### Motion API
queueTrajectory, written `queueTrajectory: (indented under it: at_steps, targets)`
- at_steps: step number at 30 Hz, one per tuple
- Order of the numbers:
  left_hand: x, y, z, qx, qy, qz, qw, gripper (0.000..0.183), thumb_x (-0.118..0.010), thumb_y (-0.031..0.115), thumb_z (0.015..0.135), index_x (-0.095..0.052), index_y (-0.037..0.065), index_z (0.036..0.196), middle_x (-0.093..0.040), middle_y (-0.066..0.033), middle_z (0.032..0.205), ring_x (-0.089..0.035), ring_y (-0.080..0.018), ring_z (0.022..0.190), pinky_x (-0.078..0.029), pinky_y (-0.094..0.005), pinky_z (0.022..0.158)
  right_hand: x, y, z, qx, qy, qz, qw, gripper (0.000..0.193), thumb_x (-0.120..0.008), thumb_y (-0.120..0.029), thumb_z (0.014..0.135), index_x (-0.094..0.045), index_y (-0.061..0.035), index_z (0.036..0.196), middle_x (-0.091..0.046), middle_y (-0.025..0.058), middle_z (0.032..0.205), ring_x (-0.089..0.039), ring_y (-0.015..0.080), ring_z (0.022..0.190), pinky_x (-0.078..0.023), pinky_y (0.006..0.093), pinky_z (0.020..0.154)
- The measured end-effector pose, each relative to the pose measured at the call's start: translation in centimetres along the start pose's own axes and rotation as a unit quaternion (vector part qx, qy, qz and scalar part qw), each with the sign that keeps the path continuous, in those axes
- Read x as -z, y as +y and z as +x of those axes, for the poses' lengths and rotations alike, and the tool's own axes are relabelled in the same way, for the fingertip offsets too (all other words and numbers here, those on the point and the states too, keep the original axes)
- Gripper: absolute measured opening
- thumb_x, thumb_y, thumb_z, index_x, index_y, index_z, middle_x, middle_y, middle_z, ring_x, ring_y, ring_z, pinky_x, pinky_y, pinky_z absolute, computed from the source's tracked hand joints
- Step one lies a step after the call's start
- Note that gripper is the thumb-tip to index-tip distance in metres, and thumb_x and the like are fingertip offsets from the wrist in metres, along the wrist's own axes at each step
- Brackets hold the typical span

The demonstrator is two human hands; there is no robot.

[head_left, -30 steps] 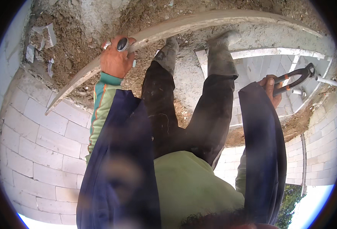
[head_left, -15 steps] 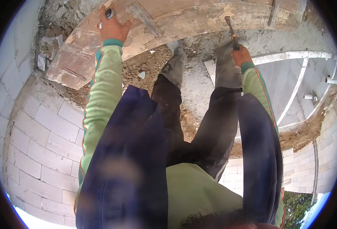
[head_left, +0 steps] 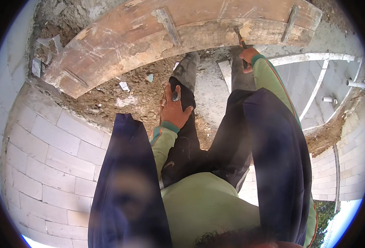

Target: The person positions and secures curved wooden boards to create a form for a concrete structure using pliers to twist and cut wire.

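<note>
My left hand (head_left: 175,108) rests on my dark-trousered left leg near the knee, fingers stretched out and holding nothing; a ring with a large dark stone shows on it. Wrapped round the dark handle of a hammer (head_left: 241,40) is my right hand (head_left: 249,58), beside my right boot. The hammer has an orange band, and its metal head is over the near edge of a long curved wooden board (head_left: 124,33). Whether the head touches the wood I cannot tell. Short wooden battens (head_left: 168,25) cross the board.
Rough soil with pale fragments (head_left: 124,86) lies between the board and a white block wall (head_left: 62,144) on the left. On the right is a curved white-edged frame (head_left: 314,89) over a grey panelled recess, with pipe stubs (head_left: 358,84). Broken chunks (head_left: 36,66) lie far left.
My left hand has left the board and come back onto my left leg. My right hand has shifted slightly left and nearer with the hammer. The board appears a little lower in view.
</note>
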State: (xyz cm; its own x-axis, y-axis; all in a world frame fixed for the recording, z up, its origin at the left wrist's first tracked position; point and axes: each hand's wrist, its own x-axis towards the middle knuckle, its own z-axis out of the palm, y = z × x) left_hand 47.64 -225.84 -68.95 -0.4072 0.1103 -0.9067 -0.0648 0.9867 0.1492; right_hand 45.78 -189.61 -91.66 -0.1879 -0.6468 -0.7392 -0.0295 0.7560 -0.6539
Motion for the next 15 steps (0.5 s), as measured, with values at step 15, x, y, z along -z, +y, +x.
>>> queueTrajectory:
  at_steps: [15]
  targets:
    - [-0.3,0.6,1.9,0.003,-0.027,0.067,0.997,0.083,-0.066,0.044,0.082,-0.031,0.009,0.149,-0.010,-0.0150,0.159,-0.029,-0.0363,0.140,-0.030,-0.0551,0.110,2.0,-0.6,3.5,-0.140,-0.147,-0.139,0.969,0.059,-0.089,-0.027,0.053,-0.069,-0.0070,0.104,-0.067,0.0142,0.108,-0.064,0.0328,0.104,-0.052,0.0362,0.092]
